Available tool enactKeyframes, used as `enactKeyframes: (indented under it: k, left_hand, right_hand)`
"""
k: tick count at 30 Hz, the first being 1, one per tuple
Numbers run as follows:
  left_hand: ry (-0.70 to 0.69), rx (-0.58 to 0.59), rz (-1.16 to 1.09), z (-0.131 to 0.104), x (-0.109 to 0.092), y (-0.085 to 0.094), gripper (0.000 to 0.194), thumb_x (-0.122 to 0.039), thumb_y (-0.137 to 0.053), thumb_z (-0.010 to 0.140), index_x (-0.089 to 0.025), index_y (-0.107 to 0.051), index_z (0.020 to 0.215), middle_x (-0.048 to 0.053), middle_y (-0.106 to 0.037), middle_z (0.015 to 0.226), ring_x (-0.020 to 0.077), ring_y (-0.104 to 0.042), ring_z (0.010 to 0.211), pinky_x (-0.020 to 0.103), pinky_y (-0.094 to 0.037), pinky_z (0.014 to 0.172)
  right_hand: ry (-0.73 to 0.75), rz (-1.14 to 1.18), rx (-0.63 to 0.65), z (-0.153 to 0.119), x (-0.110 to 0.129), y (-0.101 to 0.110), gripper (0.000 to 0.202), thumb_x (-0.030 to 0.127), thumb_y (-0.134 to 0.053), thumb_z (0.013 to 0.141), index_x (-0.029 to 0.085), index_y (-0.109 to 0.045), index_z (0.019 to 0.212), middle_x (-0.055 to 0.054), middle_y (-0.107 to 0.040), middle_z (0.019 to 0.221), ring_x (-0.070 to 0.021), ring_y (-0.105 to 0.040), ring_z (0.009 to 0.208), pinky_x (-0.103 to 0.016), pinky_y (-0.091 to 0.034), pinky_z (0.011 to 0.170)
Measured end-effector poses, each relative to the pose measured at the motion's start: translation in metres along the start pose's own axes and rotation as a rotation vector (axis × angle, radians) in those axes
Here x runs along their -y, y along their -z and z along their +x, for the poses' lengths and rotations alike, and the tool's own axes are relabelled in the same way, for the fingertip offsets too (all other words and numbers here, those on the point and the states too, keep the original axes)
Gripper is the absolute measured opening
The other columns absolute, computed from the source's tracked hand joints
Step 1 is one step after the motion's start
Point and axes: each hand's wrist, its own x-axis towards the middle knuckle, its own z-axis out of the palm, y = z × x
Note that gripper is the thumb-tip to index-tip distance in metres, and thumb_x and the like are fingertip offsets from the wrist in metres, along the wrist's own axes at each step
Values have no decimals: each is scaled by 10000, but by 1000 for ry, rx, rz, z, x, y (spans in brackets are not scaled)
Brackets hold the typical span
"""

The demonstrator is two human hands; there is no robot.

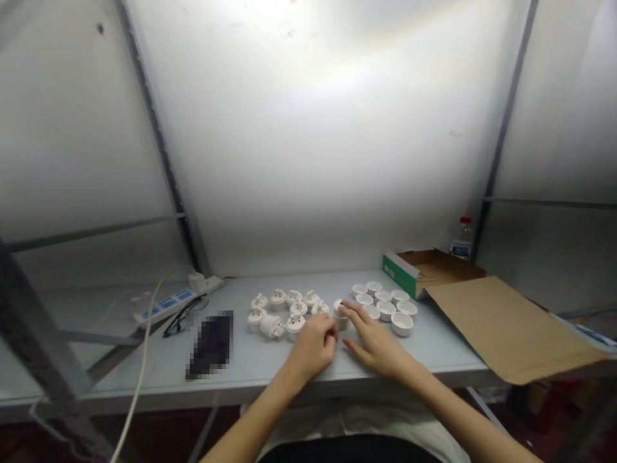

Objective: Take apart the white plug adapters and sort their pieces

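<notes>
Several white round parts with raised pieces on top [295, 323] stand in a group left of my hands, one of them [272, 326] tipped on its side. To the right sit several white open cups [402, 323]. Between the groups is one white round piece [341, 315], touched by the fingertips of my right hand [378, 344], whose thumb and fingers are apart. My left hand [314, 346] is beside that piece with its fingers curled in; whatever they hold, if anything, is hidden.
An open cardboard box with a green side [402, 275] lies at the right, its brown flap [511, 328] reaching the front edge. Behind is a bottle with a red cap [461, 241]. At left are a power strip [166, 305], glasses [180, 316], a cable [144, 350] and a pixelated dark object [211, 345].
</notes>
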Motion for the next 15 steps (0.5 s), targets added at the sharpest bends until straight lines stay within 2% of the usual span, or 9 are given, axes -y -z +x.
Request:
enactKeyframes:
  k: [4, 7, 12, 15]
  left_hand:
    - [-29, -3, -47, -2, -5, 2, 257, -27, -469, 770, -212, -535, 935, 33, -592, 926, 207, -577, 873, 325, -460, 799]
    - [-47, -20, -38, -4, -8, 3, 308, -82, -524, 784, -218, -495, 1059, 47, -573, 1017, 220, -580, 922, 347, -495, 826]
    - [-74, 25, 23, -7, -9, 2, 388, -181, -582, 843, -217, -455, 1207, 90, -562, 1149, 259, -594, 1069, 404, -527, 937]
    - [-46, 63, 34, -8, -10, 2, 462, -217, -600, 872, -214, -435, 1304, 108, -573, 1219, 267, -607, 1117, 424, -529, 984]
  right_hand:
    - [28, 77, -59, 0, 8, 7, 403, 224, -589, 989, 248, -493, 1380, -140, -504, 1472, -271, -646, 1224, -440, -564, 1027]
    - [19, 88, -89, -1, 13, 11, 297, 267, -636, 984, 233, -538, 1263, -125, -549, 1333, -247, -675, 1043, -408, -595, 919]
    - [-35, 6, -68, -2, 12, 9, 519, 284, -640, 991, 274, -469, 1480, -126, -502, 1354, -235, -679, 984, -414, -595, 916]
    - [-70, -13, -51, -1, 10, 8, 509, 274, -625, 998, 313, -484, 1485, -124, -449, 1422, -215, -683, 949, -428, -589, 930]
